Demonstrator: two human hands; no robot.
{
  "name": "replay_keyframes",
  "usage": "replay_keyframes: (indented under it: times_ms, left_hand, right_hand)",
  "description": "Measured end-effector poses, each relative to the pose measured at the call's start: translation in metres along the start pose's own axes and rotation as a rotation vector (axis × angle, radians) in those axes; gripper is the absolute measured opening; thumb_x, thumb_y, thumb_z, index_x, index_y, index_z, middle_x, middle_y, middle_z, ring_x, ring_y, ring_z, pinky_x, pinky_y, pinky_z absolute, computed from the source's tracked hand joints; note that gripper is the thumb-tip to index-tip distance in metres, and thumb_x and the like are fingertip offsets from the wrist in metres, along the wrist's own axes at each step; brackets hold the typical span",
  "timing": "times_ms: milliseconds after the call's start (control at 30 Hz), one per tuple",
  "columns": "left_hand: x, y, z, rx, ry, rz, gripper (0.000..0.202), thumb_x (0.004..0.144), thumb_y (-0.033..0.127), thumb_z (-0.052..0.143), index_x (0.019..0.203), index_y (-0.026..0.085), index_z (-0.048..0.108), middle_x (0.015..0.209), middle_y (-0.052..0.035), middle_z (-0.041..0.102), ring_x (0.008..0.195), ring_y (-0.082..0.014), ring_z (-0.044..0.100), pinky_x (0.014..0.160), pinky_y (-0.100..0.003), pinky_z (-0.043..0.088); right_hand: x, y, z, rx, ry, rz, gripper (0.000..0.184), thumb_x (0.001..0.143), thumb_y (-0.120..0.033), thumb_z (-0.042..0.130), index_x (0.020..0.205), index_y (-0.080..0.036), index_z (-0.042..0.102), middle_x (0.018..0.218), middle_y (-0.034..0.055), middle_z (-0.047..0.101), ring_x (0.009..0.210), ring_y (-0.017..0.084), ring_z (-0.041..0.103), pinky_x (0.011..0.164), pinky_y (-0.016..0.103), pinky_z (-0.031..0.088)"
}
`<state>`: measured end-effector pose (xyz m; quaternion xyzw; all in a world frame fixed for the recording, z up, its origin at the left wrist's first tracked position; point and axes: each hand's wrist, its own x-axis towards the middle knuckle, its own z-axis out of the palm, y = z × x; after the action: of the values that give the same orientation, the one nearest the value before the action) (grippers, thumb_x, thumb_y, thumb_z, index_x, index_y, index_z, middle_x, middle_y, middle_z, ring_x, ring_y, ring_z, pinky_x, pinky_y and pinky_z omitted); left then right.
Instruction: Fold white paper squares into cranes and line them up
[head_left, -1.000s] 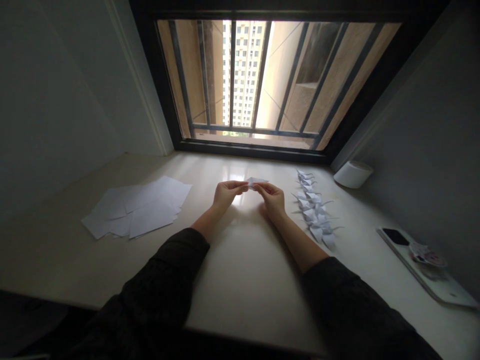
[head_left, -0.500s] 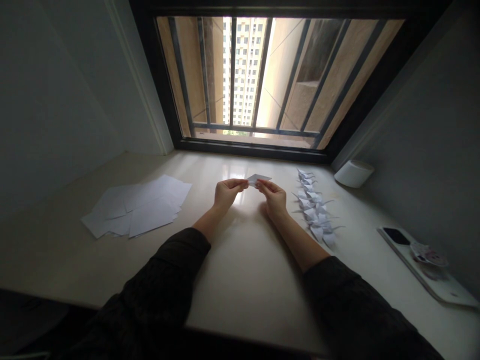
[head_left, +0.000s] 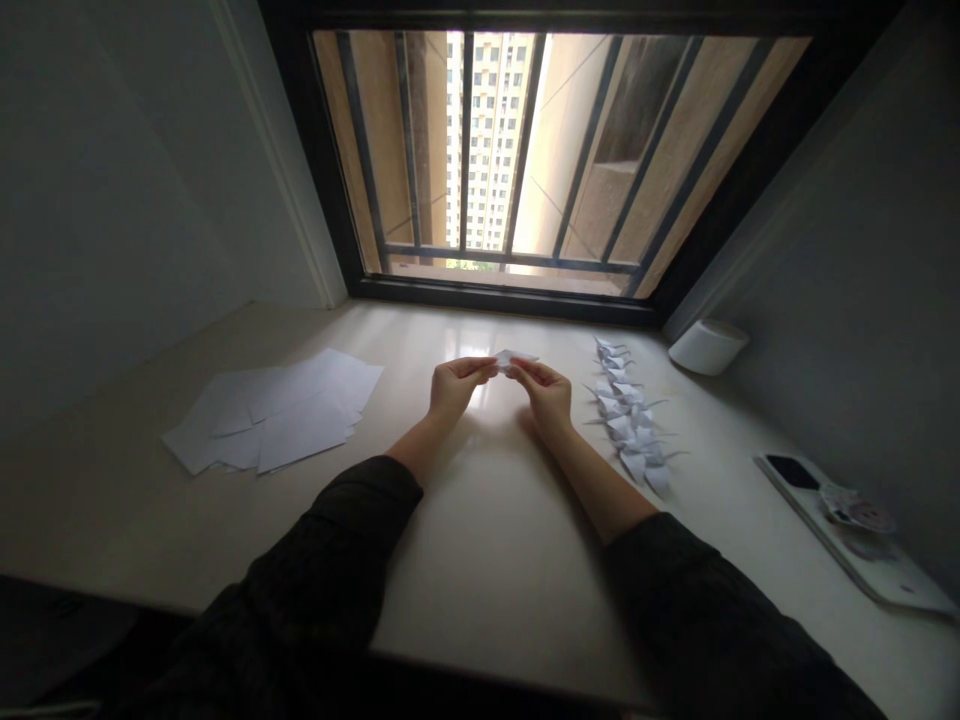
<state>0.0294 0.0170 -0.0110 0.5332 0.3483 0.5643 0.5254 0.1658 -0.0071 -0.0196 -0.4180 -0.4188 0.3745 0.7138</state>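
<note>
Between my two hands is a small folded piece of white paper [head_left: 516, 356], held up over the far middle of the white sill. My left hand [head_left: 455, 385] pinches its left end between thumb and fingers. On the other side, my right hand [head_left: 548, 392] grips the paper close to its middle, and a pointed flap sticks out past those fingers. The fingers hide much of the lower folds. To the right of my right hand stand several folded paper cranes [head_left: 630, 420], packed in a column.
Loose white paper sheets [head_left: 277, 410] lie overlapped on the left of the sill [head_left: 480, 560]. At the right are a white cylindrical object [head_left: 707, 346] against the wall and a phone [head_left: 855, 540] lying back up. A barred window [head_left: 495, 290] closes the far side.
My right hand has shifted slightly left along the folded paper, and the paper's upper face is tilted a little differently. The left hand stays nearly in place.
</note>
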Motion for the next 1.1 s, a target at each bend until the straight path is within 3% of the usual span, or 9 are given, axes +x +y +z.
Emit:
replay_keyframes:
  times_ms: [767, 1100]
  left_hand:
    - [-0.0016, -0.0012, 0.006, -0.047, 0.036, 0.016, 0.031, 0.061, 0.033, 0.076, 0.086, 0.015, 0.072, 0.08, -0.0086, 0.072, 0.072, -0.0173, 0.066, 0.071, -0.033, 0.051]
    - [-0.0019, 0.0008, 0.0067, -0.111, 0.05, -0.034, 0.037, 0.059, 0.033, 0.078, 0.087, 0.015, 0.062, 0.071, -0.0056, 0.071, 0.069, -0.0191, 0.068, 0.07, -0.033, 0.051]
  right_hand:
    - [-0.0006, -0.0011, 0.0051, 0.087, 0.07, 0.008, 0.025, 0.054, -0.029, 0.08, 0.075, -0.018, 0.071, 0.071, 0.0035, 0.072, 0.064, 0.017, 0.065, 0.072, 0.037, 0.054]
    - [0.002, 0.0062, 0.0026, 0.128, 0.068, 0.032, 0.022, 0.052, -0.027, 0.08, 0.069, -0.018, 0.067, 0.066, 0.001, 0.07, 0.06, 0.015, 0.064, 0.067, 0.033, 0.054]
